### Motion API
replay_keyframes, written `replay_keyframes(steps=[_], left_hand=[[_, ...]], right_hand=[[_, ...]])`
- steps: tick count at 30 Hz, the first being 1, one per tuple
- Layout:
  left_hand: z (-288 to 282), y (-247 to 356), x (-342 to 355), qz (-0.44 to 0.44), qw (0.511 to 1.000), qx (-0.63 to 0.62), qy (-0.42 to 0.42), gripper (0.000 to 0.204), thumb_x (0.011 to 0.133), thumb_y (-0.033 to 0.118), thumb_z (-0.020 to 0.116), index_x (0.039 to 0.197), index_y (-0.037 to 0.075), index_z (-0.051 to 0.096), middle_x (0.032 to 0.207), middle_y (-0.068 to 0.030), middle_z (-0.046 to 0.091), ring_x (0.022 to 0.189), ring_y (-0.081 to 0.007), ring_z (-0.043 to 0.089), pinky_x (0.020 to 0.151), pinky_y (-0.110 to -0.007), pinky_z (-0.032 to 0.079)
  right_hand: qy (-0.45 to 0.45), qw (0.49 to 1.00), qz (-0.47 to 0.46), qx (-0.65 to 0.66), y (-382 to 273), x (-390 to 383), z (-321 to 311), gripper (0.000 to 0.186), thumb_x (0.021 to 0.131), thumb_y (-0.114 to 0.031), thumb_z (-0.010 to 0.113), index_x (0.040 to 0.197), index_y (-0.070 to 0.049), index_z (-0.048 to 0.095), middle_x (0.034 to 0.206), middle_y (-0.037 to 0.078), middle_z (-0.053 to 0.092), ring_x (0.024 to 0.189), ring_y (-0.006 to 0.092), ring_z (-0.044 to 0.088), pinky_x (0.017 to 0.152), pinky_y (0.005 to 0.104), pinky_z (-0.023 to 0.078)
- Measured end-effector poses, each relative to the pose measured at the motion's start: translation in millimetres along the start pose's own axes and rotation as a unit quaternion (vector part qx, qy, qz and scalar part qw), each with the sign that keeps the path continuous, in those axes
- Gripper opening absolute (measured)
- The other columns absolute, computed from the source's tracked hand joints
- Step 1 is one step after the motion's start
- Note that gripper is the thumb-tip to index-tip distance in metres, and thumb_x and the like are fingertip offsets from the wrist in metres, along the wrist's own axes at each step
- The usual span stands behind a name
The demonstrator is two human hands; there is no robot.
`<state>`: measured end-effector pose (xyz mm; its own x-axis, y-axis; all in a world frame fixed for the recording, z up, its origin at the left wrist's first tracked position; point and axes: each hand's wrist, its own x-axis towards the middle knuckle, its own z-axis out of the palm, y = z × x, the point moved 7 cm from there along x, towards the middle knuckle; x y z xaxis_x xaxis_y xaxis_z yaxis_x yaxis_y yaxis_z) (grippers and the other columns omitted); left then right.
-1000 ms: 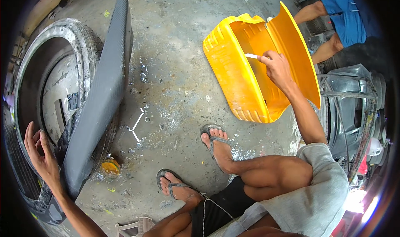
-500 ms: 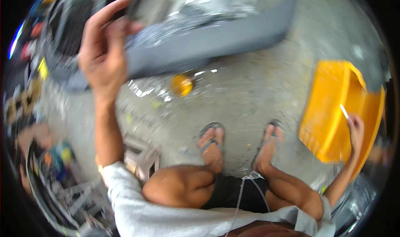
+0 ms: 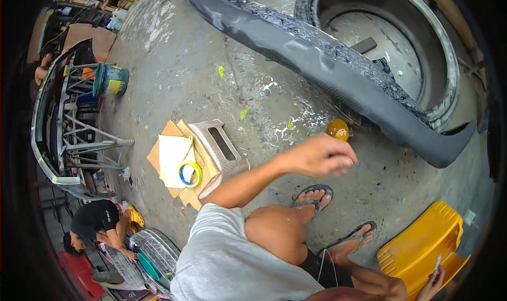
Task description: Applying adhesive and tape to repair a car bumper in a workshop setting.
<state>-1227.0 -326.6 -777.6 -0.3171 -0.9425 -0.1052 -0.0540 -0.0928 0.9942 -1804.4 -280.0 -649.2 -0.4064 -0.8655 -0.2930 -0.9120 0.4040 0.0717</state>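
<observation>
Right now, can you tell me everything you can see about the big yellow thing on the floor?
The yellow thing is a big, curved shell that looks like plastic, with ridges near its edges. It lies on the grey floor at the lower right, running down to the picture's bottom edge. The right hand, holding a white stick, overlaps it in view; I can't tell whether they touch.

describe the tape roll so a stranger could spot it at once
Left of the picture's centre, find the beige stool. Brown cardboard and a pale sheet overlap it, and the tape roll lies on them. Unlike those flat pieces, it is a bright yellow ring with blue inside.
</observation>
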Motion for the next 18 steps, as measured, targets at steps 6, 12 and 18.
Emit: replay_keyframes(steps=[6,12,18], left_hand=[[71,-12,36,0.028,0.990,-0.092,-0.108,0.017,0.098,0.010,0.061,0.107,-0.002,0.068,0.082,-0.0093,0.070,0.064,-0.0166,0.070,0.057,-0.031,0.053],[90,-49,32,-0.003,0.994,-0.011,-0.108,0.027,0.098,0.029,0.065,0.088,0.005,0.071,0.063,-0.0021,0.066,0.056,-0.0149,0.063,0.053,-0.034,0.049],[17,-47,-39,0.102,0.990,-0.001,0.098,0.024,0.096,0.022,0.069,0.111,0.004,0.074,0.098,-0.0121,0.076,0.076,-0.0179,0.073,0.068,-0.034,0.058]], right_hand=[[-0.031,0.948,-0.262,0.176,-132,-63,-30,0.035,0.101,-0.007,0.062,0.134,0.004,0.059,0.099,0.010,0.068,0.082,0.0160,0.060,0.072,0.0291,0.051],[0.032,0.915,-0.397,0.056,-186,-90,-11,0.019,0.097,-0.010,0.068,0.113,0.001,0.071,0.097,0.020,0.071,0.085,0.0359,0.068,0.076,0.0412,0.054],[-0.013,0.924,-0.382,0.026,-199,-97,-7,0.017,0.097,-0.015,0.069,0.106,-0.001,0.074,0.097,0.019,0.073,0.085,0.0341,0.071,0.078,0.0390,0.057]])
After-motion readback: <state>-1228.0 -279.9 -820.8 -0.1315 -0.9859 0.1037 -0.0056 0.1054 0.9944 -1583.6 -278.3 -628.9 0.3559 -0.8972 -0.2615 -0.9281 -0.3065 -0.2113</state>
